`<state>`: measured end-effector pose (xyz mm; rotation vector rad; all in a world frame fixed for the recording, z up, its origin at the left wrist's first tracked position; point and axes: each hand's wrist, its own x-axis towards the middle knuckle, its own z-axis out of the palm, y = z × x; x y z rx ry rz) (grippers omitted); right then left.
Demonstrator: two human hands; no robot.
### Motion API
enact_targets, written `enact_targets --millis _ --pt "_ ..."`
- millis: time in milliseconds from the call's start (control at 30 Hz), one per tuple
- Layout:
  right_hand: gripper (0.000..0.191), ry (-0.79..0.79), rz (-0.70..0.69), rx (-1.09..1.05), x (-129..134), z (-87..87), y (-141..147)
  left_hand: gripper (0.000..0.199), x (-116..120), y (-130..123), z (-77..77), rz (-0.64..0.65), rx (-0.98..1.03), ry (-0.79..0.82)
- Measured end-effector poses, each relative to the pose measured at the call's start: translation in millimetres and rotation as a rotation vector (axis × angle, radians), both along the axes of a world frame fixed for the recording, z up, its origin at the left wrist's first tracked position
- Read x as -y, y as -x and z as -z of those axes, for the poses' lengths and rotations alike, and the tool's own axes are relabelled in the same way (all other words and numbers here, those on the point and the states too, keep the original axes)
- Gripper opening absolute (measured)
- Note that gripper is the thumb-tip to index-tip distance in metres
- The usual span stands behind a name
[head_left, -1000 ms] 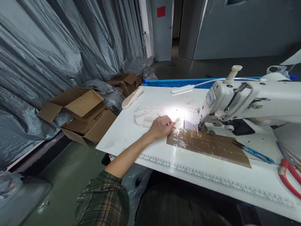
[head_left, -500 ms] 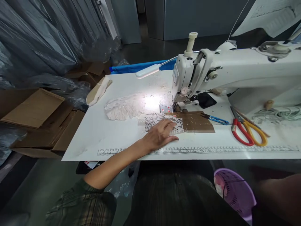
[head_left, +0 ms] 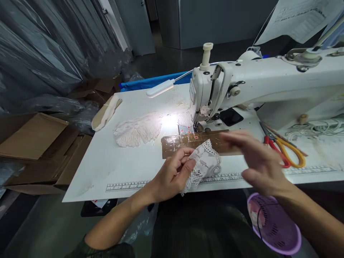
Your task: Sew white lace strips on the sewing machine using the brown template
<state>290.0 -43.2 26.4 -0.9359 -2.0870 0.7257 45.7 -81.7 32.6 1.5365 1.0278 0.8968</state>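
Observation:
My left hand (head_left: pixel 176 173) pinches a piece of white lace (head_left: pixel 205 161) between thumb and fingers, over the front part of the table near the printed ruler. To the right, my right hand (head_left: pixel 255 165) is raised with thumb and fingers apart, blurred by motion, with nothing seen in it. Behind the lace a brown taped strip (head_left: pixel 172 143) lies flat in front of the needle area of the white sewing machine (head_left: pixel 205 93). A gathered length of pale lace (head_left: pixel 138 130) lies left of the machine's needle.
Red-handled and yellow-handled scissors (head_left: pixel 294 152) lie at the right, partly behind my right hand. A small lamp (head_left: pixel 160 88) hangs over the table (head_left: pixel 102 168). A purple basket (head_left: pixel 282 229) stands below the front edge. Cardboard boxes (head_left: pixel 34 136) are at the left.
My left hand has lifted the white lace off the brown strip and brought it toward the front edge. My right hand has come up from the lower right over the table.

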Motion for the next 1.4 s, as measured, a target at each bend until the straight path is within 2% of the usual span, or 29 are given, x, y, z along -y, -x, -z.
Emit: enact_targets --millis 67,133,200,233,300,367,433,533,600,700,800,867,933,1033,1167,1267,1333,1400 --pt "0.061 0.178 -0.186 -0.027 -4.0 4.8 6.4 0.031 3.6 -2.4 -5.8 -0.048 0.119 0.105" --pt "0.043 0.403 -0.339 -0.013 -4.3 10.6 14.6 0.035 2.5 -3.3 -6.5 -0.077 0.186 0.155" --pt "0.025 0.576 -0.412 0.014 -1.6 14.7 22.7 0.044 -1.5 -2.8 -3.8 -0.078 0.231 0.174" --pt "0.022 0.638 -0.436 0.020 0.4 15.8 26.0 0.051 -3.8 -2.3 -1.9 -0.080 0.242 0.189" --pt "0.023 0.717 -0.459 0.059 3.8 16.4 30.6 0.063 -7.9 -1.0 1.3 -0.100 0.226 0.231" --pt "0.028 0.796 -0.479 0.119 4.6 16.1 32.3 0.065 -10.9 1.3 3.3 -0.125 0.166 0.262" --pt "0.033 0.900 -0.577 0.131 0.8 15.9 31.1 0.059 -13.7 5.8 4.8 -0.147 0.088 0.223" --pt "0.029 1.041 -0.733 0.043 -15.8 16.8 23.5 0.045 -21.0 18.8 8.2 -0.216 -0.082 0.036" --pt "0.028 1.069 -0.691 0.023 -34.1 18.5 15.1 0.040 -29.6 30.4 11.8 -0.294 -0.238 -0.099" --pt "0.030 0.960 -0.511 0.061 -68.6 22.2 2.5 0.039 -47.7 45.6 17.5 -0.357 -0.478 -0.242" --pt "0.028 0.649 -0.145 0.172 -101.0 24.6 -2.0 0.044 -67.5 51.5 23.8 -0.265 -0.771 -0.358" --pt "0.022 0.401 0.097 0.313 -115.6 24.4 0.6 0.038 -78.3 49.5 29.7 -0.200 -0.920 -0.525" --pt "0.019 0.288 0.197 0.404 -122.8 23.5 4.9 0.028 -85.0 44.6 36.7 -0.128 -0.943 -0.714" --pt "0.020 0.250 0.231 0.440 -122.8 23.1 7.7 0.023 -86.6 37.0 46.1 0.042 -0.844 -0.843" --pt "0.020 0.325 0.181 0.369 -114.8 25.1 2.0 0.028 -81.5 35.1 48.4 0.166 -0.828 -0.801" --pt "0.025 0.484 0.061 0.176 -106.5 25.9 6.4 0.033 -78.0 37.2 42.1 0.167 -0.806 -0.736" --pt "0.030 0.599 0.033 0.055 -100.2 25.5 18.6 0.049 -75.3 36.9 35.9 0.124 -0.738 -0.634" --pt "0.038 0.722 0.000 -0.057 -94.9 24.7 34.4 0.070 -71.9 34.3 30.2 0.069 -0.600 -0.437"
